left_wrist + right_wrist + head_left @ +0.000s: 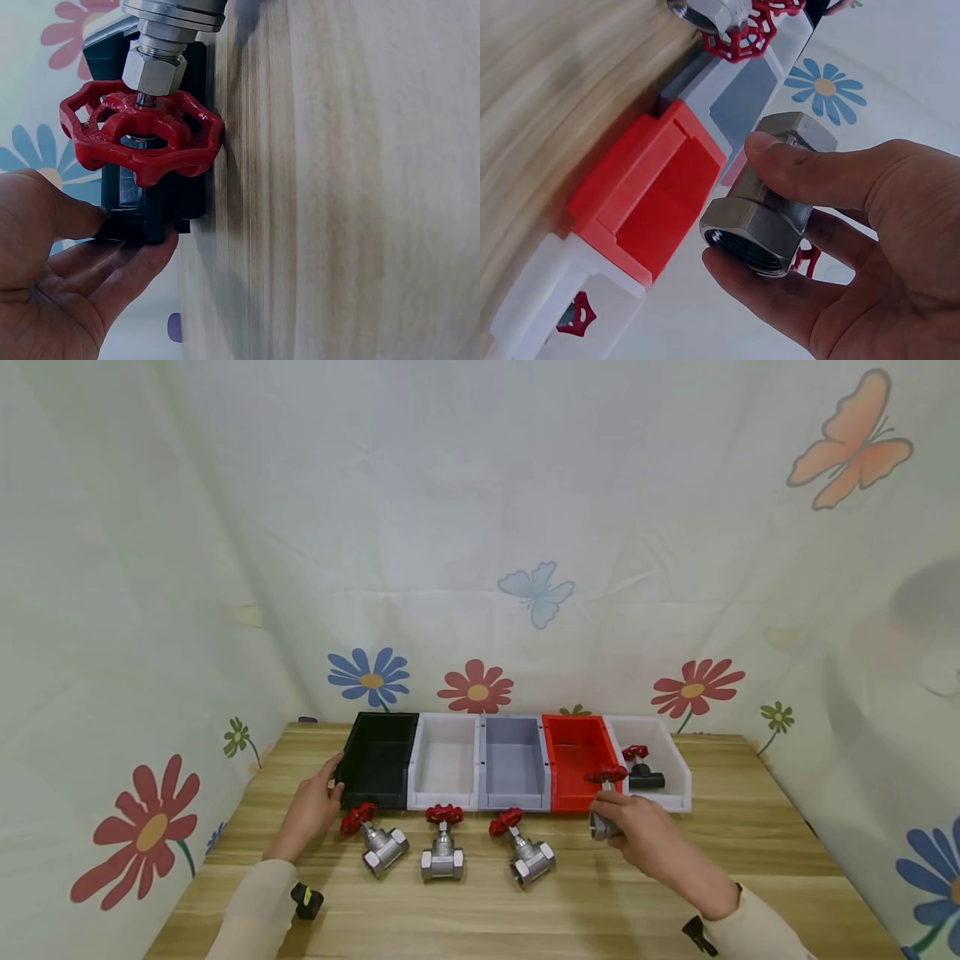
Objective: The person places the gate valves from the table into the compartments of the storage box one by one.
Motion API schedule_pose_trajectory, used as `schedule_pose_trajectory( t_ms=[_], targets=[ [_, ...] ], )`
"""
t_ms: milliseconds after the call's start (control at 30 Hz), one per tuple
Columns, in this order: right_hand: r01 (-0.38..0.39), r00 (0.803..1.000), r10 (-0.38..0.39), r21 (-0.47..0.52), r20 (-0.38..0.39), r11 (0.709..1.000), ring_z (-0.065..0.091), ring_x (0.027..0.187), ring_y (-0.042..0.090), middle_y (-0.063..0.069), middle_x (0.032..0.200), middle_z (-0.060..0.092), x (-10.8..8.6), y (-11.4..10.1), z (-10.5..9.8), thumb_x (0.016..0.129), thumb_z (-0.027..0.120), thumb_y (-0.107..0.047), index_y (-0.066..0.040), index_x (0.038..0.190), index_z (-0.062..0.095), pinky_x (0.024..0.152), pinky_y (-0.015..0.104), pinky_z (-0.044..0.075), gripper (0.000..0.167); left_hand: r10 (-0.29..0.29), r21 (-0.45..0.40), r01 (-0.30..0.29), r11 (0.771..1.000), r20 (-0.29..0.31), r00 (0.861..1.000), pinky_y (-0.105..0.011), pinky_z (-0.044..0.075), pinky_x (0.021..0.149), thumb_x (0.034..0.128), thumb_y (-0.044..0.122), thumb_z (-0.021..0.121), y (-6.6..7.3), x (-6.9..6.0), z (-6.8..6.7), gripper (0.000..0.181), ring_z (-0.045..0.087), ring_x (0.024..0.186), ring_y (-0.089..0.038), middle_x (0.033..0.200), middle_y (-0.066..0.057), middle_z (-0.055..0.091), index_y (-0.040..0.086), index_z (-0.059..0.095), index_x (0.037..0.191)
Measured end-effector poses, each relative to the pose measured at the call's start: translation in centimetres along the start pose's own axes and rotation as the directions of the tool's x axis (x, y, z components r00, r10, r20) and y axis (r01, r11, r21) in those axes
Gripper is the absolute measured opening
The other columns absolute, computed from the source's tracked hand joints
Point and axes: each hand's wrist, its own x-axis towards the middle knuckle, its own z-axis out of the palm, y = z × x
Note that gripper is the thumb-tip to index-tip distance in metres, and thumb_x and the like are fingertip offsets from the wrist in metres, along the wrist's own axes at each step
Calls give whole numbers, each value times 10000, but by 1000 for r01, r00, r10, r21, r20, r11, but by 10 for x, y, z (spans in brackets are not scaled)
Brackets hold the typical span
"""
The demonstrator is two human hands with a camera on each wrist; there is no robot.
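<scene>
My right hand (645, 831) grips a gate valve by its steel body (761, 206), thumb on one side and fingers on the other. Its red handwheel (606, 774) points up, in front of the red bin (577, 752). At the far left, my left hand (313, 806) holds the side wall of the black bin (381, 760), thumb at the rim and fingers against the outside, as the left wrist view shows. Three more valves lie on the table before the bins: a left one (384, 847), a middle one (442, 860) and a right one (531, 858).
A white bin (444, 760) and a grey bin (514, 764) stand between the black and red ones. The right-end white bin (678, 777) contains a black-bodied valve (643, 774) with a red handwheel. Behind the wooden table (465, 927) hangs a flower-printed curtain (450, 527).
</scene>
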Motion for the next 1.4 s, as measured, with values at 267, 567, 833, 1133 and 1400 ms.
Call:
schedule_pose_trajectory(
  t_ms=[267, 567, 833, 1133, 1400],
  targets=[
    [-38, 999, 38, 13, 3, 999, 663, 1080, 322, 122, 1247, 668, 4, 4, -10, 715, 832, 7, -84, 1178, 711, 891, 480, 546, 487, -4, 1, 4, 1000, 0, 1000, -480, 538, 768, 955, 21, 539, 0, 0, 0, 564, 710, 896, -322, 1285, -362, 566, -20, 351, 1485],
    [-12, 999, 12, -14, -38, 1000, 660, 1097, 335, 126, 1263, 666, 9, 11, -15, 716, 831, -1, -80, 1197, 704, 890, 478, 547, 504, 3, -10, -3, 1000, -9, 1000, -463, 540, 753, 951, 12, 545, -2, 0, 1, 564, 714, 891, -319, 1284, -363, 565, -20, 358, 1482],
    [-14, 998, 14, -3, -55, 1000, 648, 1130, 355, 147, 1279, 656, 19, 17, -17, 730, 827, -11, -70, 1224, 688, 887, 483, 546, 517, 5, -2, -5, 1000, -15, 1000, -494, 536, 780, 947, 17, 547, -2, 0, 1, 564, 716, 905, -333, 1285, -352, 571, -13, 364, 1480],
    [-22, 997, 23, 11, -71, 1000, 649, 1113, 354, 161, 1275, 655, 30, 24, -21, 731, 826, -3, -58, 1243, 673, 877, 464, 554, 537, 9, -3, -9, 1000, -19, 1000, -495, 528, 776, 943, 21, 556, -4, 0, 2, 562, 712, 869, -311, 1270, -351, 581, -15, 373, 1474],
    [-5, 995, 6, 9, -102, 1000, 641, 1127, 361, 167, 1282, 651, 39, 26, -26, 740, 817, 4, -42, 1255, 665, 892, 469, 547, 539, 5, -3, -5, 1000, -15, 1000, -463, 516, 742, 945, 22, 556, -5, 1, 2, 565, 698, 822, -272, 1269, -349, 584, -8, 370, 1478]
  ],
)
